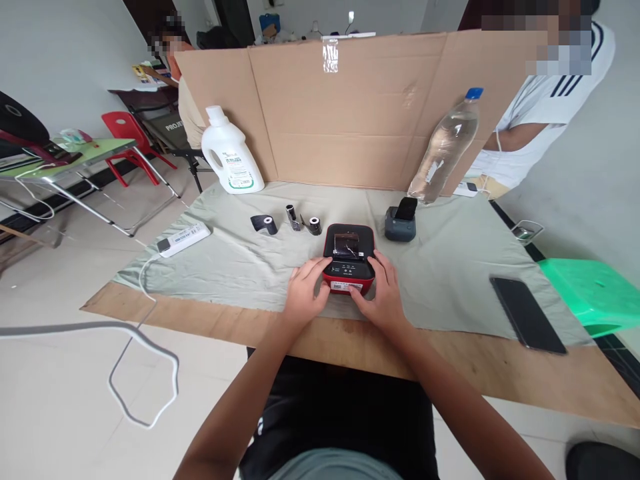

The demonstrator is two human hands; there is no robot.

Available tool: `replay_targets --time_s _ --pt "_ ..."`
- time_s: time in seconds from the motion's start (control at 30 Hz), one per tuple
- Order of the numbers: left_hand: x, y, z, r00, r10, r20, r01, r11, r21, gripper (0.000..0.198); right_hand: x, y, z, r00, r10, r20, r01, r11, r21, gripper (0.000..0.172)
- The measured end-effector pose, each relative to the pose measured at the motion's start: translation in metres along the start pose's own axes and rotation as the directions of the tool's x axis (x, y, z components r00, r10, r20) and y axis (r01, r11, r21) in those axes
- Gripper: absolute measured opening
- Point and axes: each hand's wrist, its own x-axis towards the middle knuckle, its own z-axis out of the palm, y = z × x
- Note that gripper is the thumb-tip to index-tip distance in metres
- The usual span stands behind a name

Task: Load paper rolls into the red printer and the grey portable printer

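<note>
A small red and black label printer [349, 257] sits on a grey-green cloth [240, 257], its lid open toward the far side. My left hand [306, 293] rests against its left side, fingers curled onto the front panel. My right hand [380, 293] holds its right side, with the thumb on the front edge. Both hands grip the printer from the near side. Just behind it lie three small black rolls [265, 225], [293, 217], [315, 225].
A second grey printer [401, 220] stands right of centre. A white detergent jug [227, 153] and a clear water bottle [445, 150] lean by a cardboard screen [350, 107]. A black phone [527, 313], a power strip [183, 239], a green stool [593, 293]. Two people sit behind the screen.
</note>
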Motion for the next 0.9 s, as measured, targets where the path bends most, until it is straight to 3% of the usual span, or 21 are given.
replay_targets --time_s 0.27,0.43,0.63,0.77,0.83,0.9 --pt "0.002 -0.002 0.006 1.000 0.018 -0.014 -0.018 0.999 0.031 0.046 0.004 0.000 -0.001 1.000 -0.010 -0.005 0.010 0.999 -0.031 0.069" --pt "0.014 -0.002 -0.001 0.995 0.018 -0.101 -0.016 1.000 0.017 0.039 0.005 -0.001 -0.003 1.000 -0.023 0.005 0.023 0.999 -0.037 0.070" --pt "0.045 -0.014 -0.009 0.979 0.164 0.123 -0.157 0.985 -0.065 0.065 0.006 0.000 -0.008 0.999 -0.017 0.050 0.019 0.999 -0.037 0.073" --pt "0.042 -0.027 0.007 0.960 0.274 -0.061 -0.281 0.935 -0.217 0.074 0.016 0.004 -0.016 0.993 -0.026 0.111 0.031 0.999 -0.043 0.075" --pt "0.035 -0.032 0.014 0.938 0.312 -0.151 -0.340 0.912 -0.231 0.070 0.027 0.008 -0.022 0.987 -0.044 0.156 0.051 0.998 -0.038 0.073" --pt "0.028 -0.034 0.017 0.925 0.340 -0.171 -0.371 0.904 -0.211 0.060 0.043 0.015 -0.027 0.978 -0.056 0.202 0.063 0.998 -0.025 0.069"
